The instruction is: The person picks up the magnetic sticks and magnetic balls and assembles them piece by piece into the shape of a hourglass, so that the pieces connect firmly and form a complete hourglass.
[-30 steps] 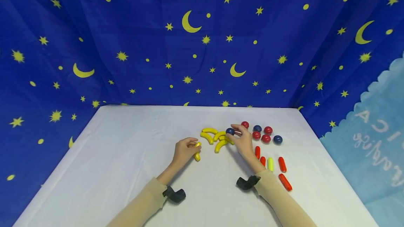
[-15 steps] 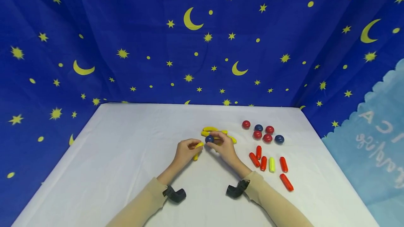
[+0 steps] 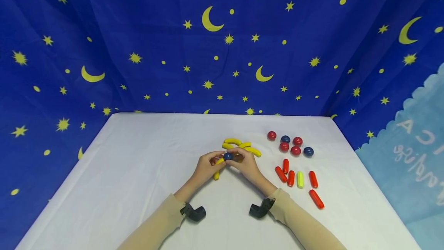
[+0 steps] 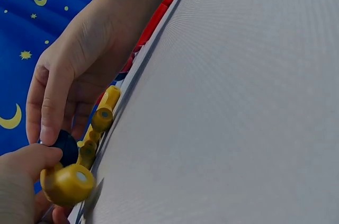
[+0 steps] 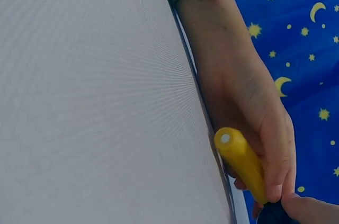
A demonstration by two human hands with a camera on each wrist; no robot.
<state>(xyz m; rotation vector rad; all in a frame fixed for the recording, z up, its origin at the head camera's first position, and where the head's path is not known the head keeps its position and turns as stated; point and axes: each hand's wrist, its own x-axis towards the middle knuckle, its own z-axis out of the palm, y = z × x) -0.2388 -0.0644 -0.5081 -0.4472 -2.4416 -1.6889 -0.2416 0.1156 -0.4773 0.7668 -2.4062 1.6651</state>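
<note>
A softly creased blue cloth (image 3: 156, 49), printed with yellow moons and stars, hangs behind a table (image 3: 121, 184) under a smooth white covering; a scalloped pale-blue panel (image 3: 416, 196) hangs at the right. Beige sleeves (image 3: 156, 219) reach over the table, black bent tubes (image 3: 262, 208) at the cuffs. The left hand (image 3: 205, 169) curls thumb and fingers round a smooth, curved yellow banana (image 4: 69, 186) with a blunt end; the right hand (image 3: 247, 164) pinches a glossy, rounded blue ball (image 3: 228, 156) right beside it, between the hands, fingers masking any contact. More bananas (image 3: 254, 151) lie just beyond, partly hidden by the right hand. Rightward lie shiny, blunt-ended red sticks (image 3: 316, 199), one lime-yellow stick (image 3: 300, 179), and behind them glossy red balls (image 3: 295, 151) and two dark-blue balls (image 3: 308, 151)
</note>
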